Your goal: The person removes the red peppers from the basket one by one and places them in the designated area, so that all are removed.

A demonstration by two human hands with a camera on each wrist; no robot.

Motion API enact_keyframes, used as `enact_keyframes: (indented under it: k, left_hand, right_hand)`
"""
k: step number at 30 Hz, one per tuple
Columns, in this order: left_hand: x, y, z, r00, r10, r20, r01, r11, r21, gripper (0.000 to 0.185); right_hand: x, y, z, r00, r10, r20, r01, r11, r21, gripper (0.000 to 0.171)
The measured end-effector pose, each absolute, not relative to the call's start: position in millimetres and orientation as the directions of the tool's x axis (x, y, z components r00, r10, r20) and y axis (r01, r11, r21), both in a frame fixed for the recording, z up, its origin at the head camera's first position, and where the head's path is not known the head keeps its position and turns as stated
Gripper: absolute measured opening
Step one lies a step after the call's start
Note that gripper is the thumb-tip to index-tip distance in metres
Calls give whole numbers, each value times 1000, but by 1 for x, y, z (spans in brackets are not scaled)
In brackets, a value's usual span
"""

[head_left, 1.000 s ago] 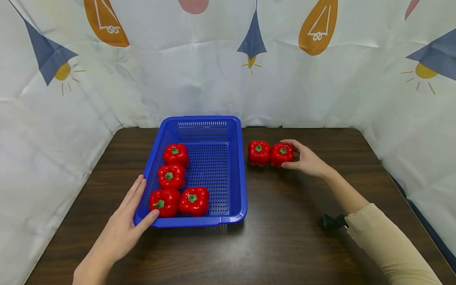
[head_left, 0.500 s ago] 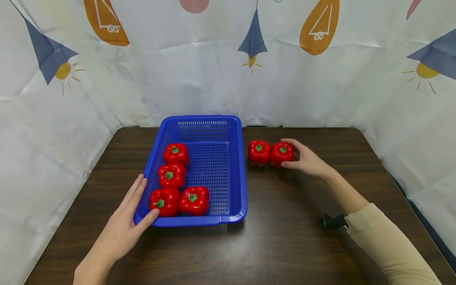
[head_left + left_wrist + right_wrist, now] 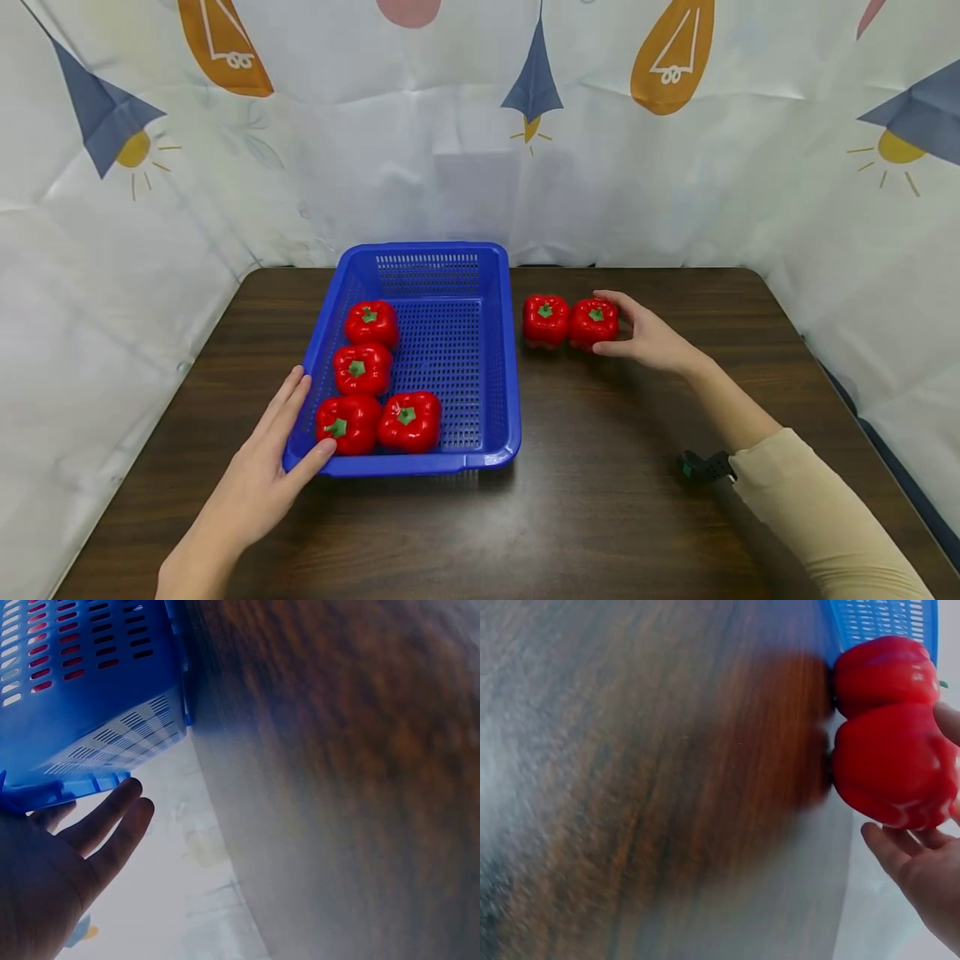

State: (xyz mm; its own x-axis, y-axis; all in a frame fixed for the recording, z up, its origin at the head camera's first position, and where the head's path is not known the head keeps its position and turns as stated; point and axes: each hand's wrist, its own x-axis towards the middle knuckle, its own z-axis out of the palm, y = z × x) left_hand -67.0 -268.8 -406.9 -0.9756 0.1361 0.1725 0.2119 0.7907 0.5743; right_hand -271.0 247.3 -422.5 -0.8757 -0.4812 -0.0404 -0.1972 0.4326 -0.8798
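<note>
A dark wooden table (image 3: 600, 517) stands before a white patterned backdrop (image 3: 420, 167).

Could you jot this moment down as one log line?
left hand: rests on basket corner | right hand: grips pepper on table | basket: four peppers

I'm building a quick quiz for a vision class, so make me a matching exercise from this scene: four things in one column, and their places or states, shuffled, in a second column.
Things
1. left hand
2. right hand
3. blue basket
4. wrist strap

Places or states
A. holds four red peppers
B. fingers curled round the right-hand pepper of the two on the table
C. black, at the cuff of the beige sleeve
D. rests flat against the basket's near left corner, thumb on the rim

Pairs: 1-D, 2-B, 3-A, 4-C
</note>
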Motion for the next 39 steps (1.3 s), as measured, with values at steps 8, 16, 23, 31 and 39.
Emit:
enact_keyframes:
  k: [8,16,23,31,39]
  left_hand:
    - [-68,-270,-408,-975,140,173,215,788,577,86]
    - [-68,-269,-408,-975,141,170,214,793,570,87]
    - [-67,-270,-408,-975,140,174,215,791,573,87]
    - [-67,-270,-409,-974,146,172,220,785,579,87]
    - [-67,-270,-409,-975,142,172,216,790,573,87]
  right_hand:
    - [-270,253,-404,-871,-490,15,-259,433,-863,85]
    - [-268,249,-376,-880,-465,95,-316,425,-848,81]
    - [-261,235,-354,-856,-485,179,-380,357,-853,79]
    - [-248,210,-346,-783,-591,194,-426,283,-859,68]
    - [-237,187,-346,-732,-656,185,-448,260,-855,58]
